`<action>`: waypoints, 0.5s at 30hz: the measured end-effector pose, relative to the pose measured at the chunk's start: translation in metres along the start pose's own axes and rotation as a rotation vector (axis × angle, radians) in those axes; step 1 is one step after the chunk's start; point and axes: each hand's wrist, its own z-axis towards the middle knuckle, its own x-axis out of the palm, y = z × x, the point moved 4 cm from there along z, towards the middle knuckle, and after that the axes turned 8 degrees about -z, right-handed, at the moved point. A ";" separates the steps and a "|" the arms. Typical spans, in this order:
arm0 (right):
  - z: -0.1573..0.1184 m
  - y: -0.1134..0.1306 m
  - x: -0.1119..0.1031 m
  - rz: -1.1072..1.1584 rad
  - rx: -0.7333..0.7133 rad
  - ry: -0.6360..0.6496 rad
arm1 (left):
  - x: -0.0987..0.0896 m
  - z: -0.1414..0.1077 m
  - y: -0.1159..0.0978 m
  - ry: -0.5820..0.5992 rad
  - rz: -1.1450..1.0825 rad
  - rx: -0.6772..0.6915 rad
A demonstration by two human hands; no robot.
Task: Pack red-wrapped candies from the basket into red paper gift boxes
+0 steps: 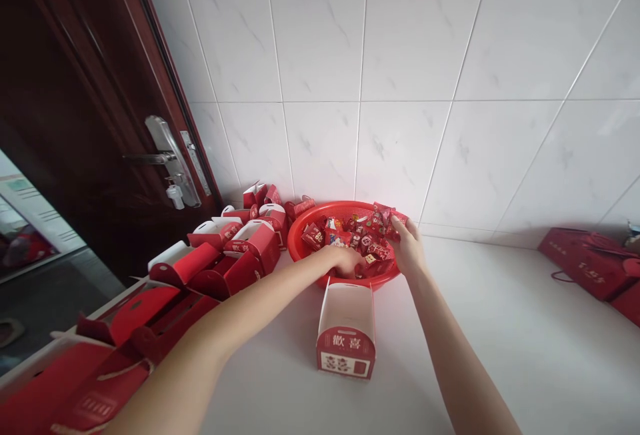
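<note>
Head view: a red plastic colander basket (pixel 330 206) sits on a white tabletop (pixel 500 328) near a wall of pale marbled tiles (pixel 320 41), and wrapped candies (pixel 361 243), mostly red, lie heaped inside it. The left hand (pixel 349 263) reaches over the near rim with its fingers down among the candies; they are partly hidden, so I cannot tell whether it grips any. The right hand (pixel 410 243), at the right side of the basket, grasps red candy packets (pixel 387 217) between thumb and fingers, at the level of the rim. Just in front of the basket, a red-and-white candy box (pixel 346 341) stands upright with its top open, the characters 歡喜 on its front flap; whether it touches the basket I cannot tell. To the left, many similar red cardboard boxes (pixel 254 240) crowd together, open, along the table's edge. Well apart on the right lies a red gift bag (pixel 583 263) with a dark cord handle. Beyond the left edge stands a dark reddish-brown door (pixel 100 88) with keys (pixel 175 195) hanging at its lever handle (pixel 155 157)
</note>
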 end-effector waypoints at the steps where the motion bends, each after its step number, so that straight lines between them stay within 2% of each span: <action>1: 0.000 -0.001 0.000 -0.011 -0.002 -0.002 | 0.001 -0.001 -0.002 0.009 0.003 0.000; 3: 0.000 -0.002 -0.001 -0.037 -0.005 -0.011 | 0.003 -0.002 -0.004 0.042 -0.003 0.012; 5: 0.000 -0.003 -0.002 -0.053 -0.004 -0.017 | -0.001 -0.002 -0.003 0.024 -0.016 0.035; 7: 0.000 -0.002 -0.002 -0.054 -0.006 -0.023 | -0.012 -0.001 0.000 -0.112 -0.032 0.098; 9: 0.000 -0.001 -0.001 -0.041 -0.007 -0.034 | -0.026 -0.001 0.005 -0.311 -0.088 0.171; 11: -0.001 0.000 0.000 -0.022 0.000 -0.046 | -0.037 0.000 0.012 -0.464 -0.194 0.188; 15: -0.001 0.000 0.000 -0.018 0.017 -0.066 | -0.043 0.003 0.023 -0.573 -0.323 0.143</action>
